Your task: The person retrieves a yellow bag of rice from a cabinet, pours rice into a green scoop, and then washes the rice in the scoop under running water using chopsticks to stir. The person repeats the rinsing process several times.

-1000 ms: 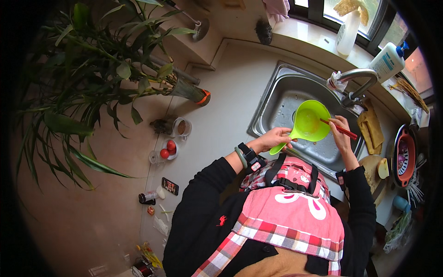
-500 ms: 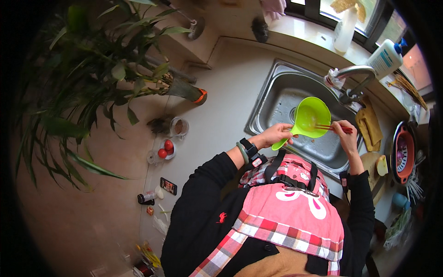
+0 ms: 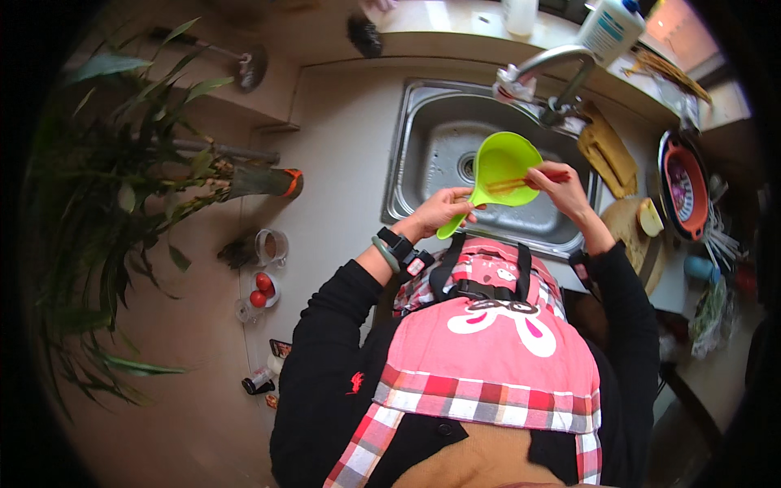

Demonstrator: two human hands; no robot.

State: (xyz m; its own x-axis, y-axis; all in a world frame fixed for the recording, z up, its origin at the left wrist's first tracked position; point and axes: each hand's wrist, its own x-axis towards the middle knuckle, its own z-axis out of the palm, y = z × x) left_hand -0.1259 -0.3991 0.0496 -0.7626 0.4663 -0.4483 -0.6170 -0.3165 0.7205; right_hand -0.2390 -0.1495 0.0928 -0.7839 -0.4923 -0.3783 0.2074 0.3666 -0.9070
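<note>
Green funnel-shaped scoop [image 3: 503, 167] sits between the two hands, held up over the steel sink [image 3: 439, 154] with its wide mouth tipped toward the person. Well off to the left of the left hand stands a leafy potted plant [image 3: 138, 187], and nearer, on the pale counter [image 3: 342, 138], a small glass cup [image 3: 271, 244] and a dish of red fruit [image 3: 260, 291]. The left hand [image 3: 439, 213] is closed around the scoop's handle from below, a watch and band on its wrist. The right hand [image 3: 561, 183] pinches a pair of red chopsticks [image 3: 521, 182] whose tips lie across the inside of the bowl. Beyond the right hand are the tap [image 3: 553, 69], a yellow cloth [image 3: 606, 150], and an orange colander in a dark bowl [image 3: 685, 183].

To do this well, I judge the left grip should stay firm and low on the handle so the bowl does not swing, and the scoop should stay above the basin so drips fall in. The chopsticks want light, short strokes along the wall; hard pressure could twist the scoop out of the fingers.
</note>
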